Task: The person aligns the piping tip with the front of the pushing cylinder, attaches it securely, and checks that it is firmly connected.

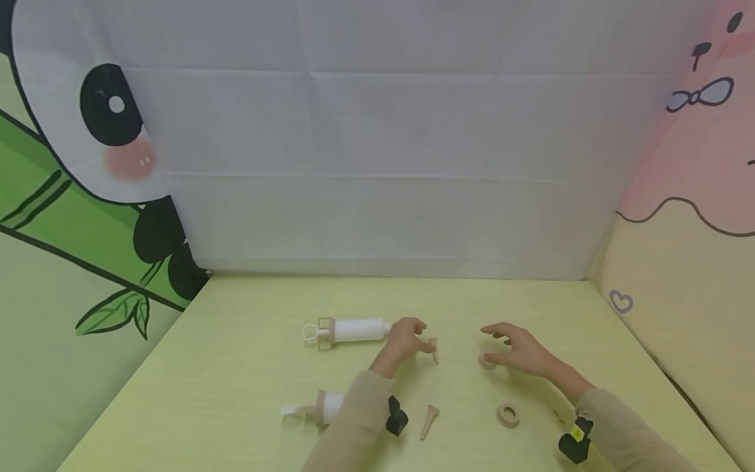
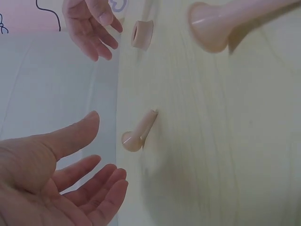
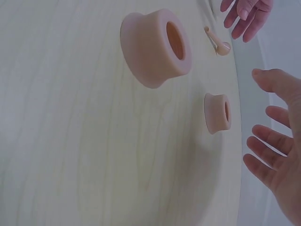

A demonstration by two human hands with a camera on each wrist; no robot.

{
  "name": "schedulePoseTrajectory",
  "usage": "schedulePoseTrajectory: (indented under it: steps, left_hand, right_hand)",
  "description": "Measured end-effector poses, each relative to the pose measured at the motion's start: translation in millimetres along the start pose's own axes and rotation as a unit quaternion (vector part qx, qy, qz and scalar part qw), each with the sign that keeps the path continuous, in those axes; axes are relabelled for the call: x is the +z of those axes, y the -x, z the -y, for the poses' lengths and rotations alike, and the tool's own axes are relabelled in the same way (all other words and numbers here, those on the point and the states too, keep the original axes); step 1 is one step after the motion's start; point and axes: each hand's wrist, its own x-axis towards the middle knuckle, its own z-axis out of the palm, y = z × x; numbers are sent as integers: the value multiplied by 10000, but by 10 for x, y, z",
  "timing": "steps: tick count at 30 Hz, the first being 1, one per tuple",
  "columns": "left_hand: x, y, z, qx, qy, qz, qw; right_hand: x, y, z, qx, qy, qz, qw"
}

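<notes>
My left hand (image 1: 407, 339) hovers with fingers apart beside a small beige peg with a flared head and thin stem (image 2: 137, 134). In the left wrist view a gap shows between thumb and fingers, and the peg lies past them on the table. Over on the right, my right hand (image 1: 522, 353) is spread near a beige flanged ring (image 3: 217, 113), its fingers apart from it in the right wrist view. A second ring (image 1: 507, 415) lies nearer the front, and a second flared peg (image 1: 430, 421) lies between the forearms.
A white cylinder with a beige flange and a loop-ended rod (image 1: 358, 330) lies left of my left hand. Another white cylinder with a beige flange (image 1: 331, 408) is partly hidden by the left sleeve. A pale wall (image 1: 389, 223) closes off the back of the yellow table (image 1: 236, 367).
</notes>
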Motion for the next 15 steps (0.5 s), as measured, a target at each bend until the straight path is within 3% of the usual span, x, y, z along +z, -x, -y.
schedulePoseTrajectory:
  steps: [15]
  left_hand:
    - [187,3,-28,-311,-8,-424,9986]
  right_hand:
    - [-8,7,-9,111,-14,-14,9999]
